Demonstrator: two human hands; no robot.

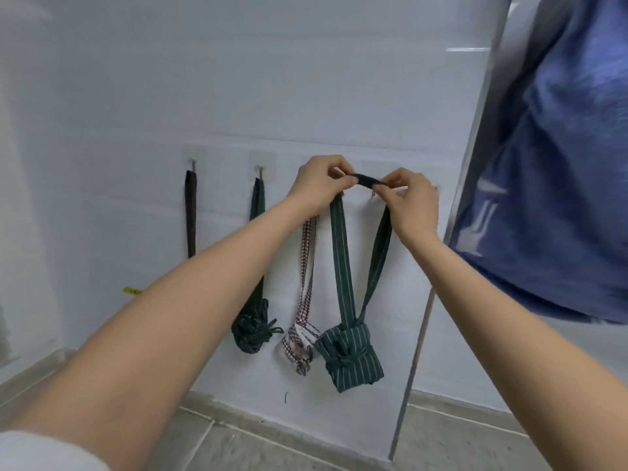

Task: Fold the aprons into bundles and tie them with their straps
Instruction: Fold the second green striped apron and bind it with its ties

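Head view: green white-striped apron bundle (351, 356), already tied, dangles below both hands (365, 186) pinching its neck loop near a wall hook; two tied bundles hang left of it — only hanging seems left.

White wall (306, 79) with hooks (192, 162), hung with three tied apron bundles (253, 329) and a dark strap (190, 215).

Three tied bundles (351, 356) hang side by side on the wall (136, 96), strap (191, 215) leftmost.
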